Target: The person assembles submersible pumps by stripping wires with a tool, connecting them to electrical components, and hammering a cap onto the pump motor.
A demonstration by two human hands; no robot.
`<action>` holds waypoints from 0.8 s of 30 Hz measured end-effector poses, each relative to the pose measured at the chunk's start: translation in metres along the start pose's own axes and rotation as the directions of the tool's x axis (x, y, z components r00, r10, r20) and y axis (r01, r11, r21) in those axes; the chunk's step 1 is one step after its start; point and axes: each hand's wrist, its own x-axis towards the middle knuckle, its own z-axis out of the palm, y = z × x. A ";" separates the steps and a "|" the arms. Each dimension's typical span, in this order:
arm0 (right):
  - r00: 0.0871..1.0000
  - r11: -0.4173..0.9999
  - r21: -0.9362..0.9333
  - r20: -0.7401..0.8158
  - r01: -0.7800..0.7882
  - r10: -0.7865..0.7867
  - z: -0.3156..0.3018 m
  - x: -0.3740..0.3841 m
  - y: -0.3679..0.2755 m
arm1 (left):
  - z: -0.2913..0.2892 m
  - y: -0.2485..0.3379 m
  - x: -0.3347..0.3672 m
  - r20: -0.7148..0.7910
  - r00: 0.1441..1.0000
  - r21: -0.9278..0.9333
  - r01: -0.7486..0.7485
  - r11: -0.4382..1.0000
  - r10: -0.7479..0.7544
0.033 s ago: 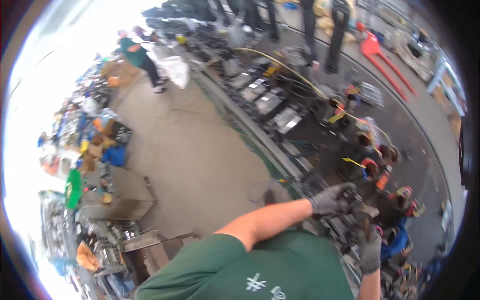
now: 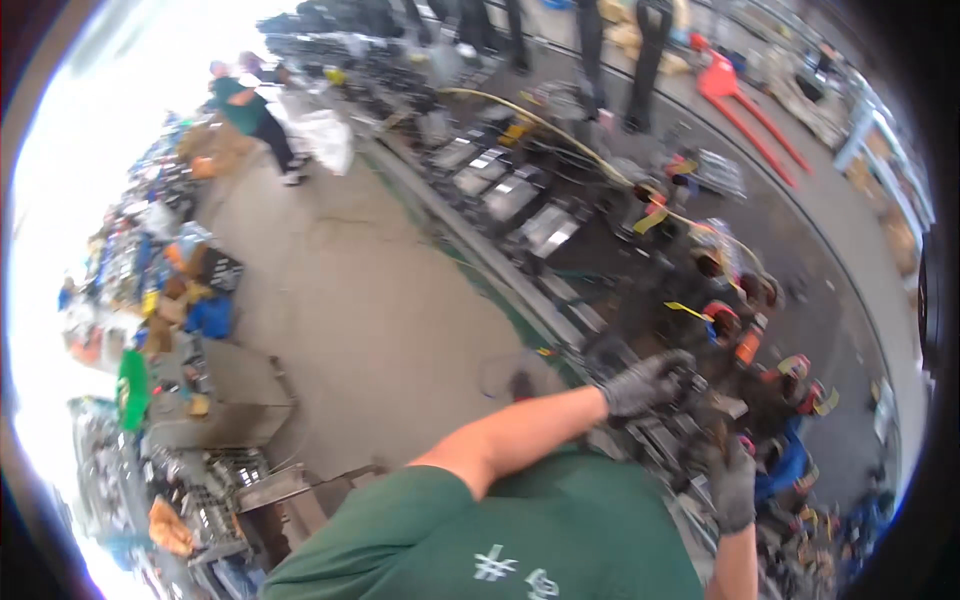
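Left hand (image 2: 648, 382), in a grey glove, curling over a dark metal part (image 2: 690, 385) on the cluttered pile, fingers closing on it. Right hand (image 2: 733, 487), also gloved, lying lower and nearer the body, just beside the same dark heap; open or closed, cannot tell. Concrete floor (image 2: 370, 300) stretching away at left.
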 end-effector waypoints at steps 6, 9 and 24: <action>0.980 0.988 0.013 -0.122 0.157 -0.154 -0.009 0.002 -0.049 | -0.021 0.009 -0.017 0.064 0.998 0.051 -0.027 0.998 0.024; 0.940 0.952 -0.007 -0.156 0.306 -0.304 0.006 0.014 -0.055 | -0.027 -0.002 -0.013 0.072 0.988 0.101 -0.141 0.985 0.134; 0.918 0.938 0.099 -0.261 0.333 -0.298 0.021 0.038 -0.080 | -0.025 -0.006 -0.001 0.090 0.992 0.166 -0.106 0.980 0.092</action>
